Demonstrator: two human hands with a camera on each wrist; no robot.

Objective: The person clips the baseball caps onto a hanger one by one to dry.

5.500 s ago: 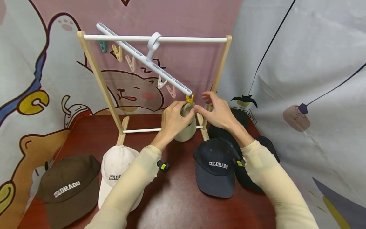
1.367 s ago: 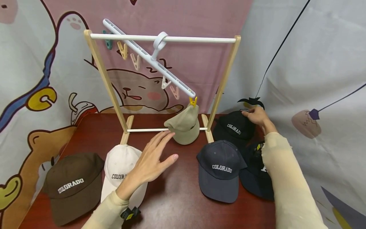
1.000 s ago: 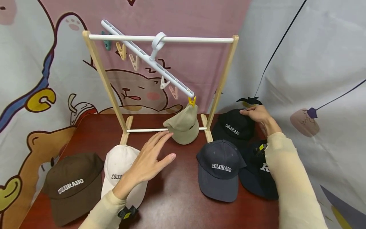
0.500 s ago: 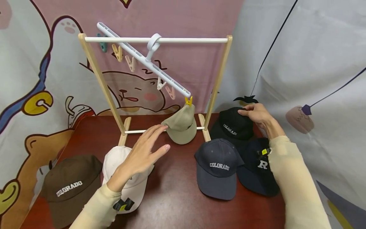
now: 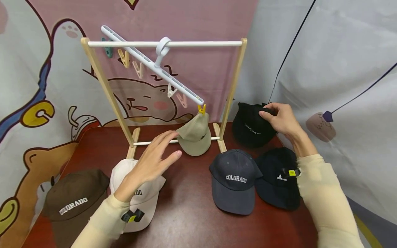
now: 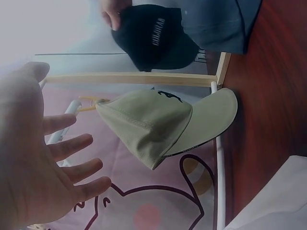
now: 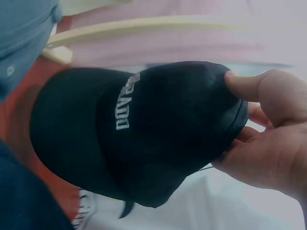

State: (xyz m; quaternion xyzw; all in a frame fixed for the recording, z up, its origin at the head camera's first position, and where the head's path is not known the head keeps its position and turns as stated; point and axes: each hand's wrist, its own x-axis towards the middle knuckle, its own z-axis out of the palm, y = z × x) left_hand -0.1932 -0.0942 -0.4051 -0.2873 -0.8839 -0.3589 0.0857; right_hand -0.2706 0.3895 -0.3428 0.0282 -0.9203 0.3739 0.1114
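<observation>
My right hand (image 5: 283, 119) pinches the back of a black baseball cap (image 5: 252, 125) with white lettering, its brim hanging downward. In the right wrist view the thumb presses one side of that cap (image 7: 172, 110) and the fingers go behind it. My left hand (image 5: 152, 158) is spread, above the white cap (image 5: 149, 196) and near the beige cap (image 5: 195, 134). A yellow clothespin (image 5: 202, 109) holds the beige cap at the near end of a white clip hanger (image 5: 155, 67). The left wrist view shows the left palm (image 6: 29, 158) with nothing in it.
The hanger hooks over the top bar of a wooden rack (image 5: 234, 86); other clothespins, such as a pink one (image 5: 182, 100), dangle from it. On the table (image 5: 192, 213) lie a brown cap (image 5: 77, 203) at left, and a grey-blue cap (image 5: 234, 179) and a navy cap (image 5: 276, 189) at right.
Earlier both hands were at the beige cap under the yellow clothespin. My right hand then moved to the black cap, gripped it and raised it, tipping its brim down. The left hand drew back, spread.
</observation>
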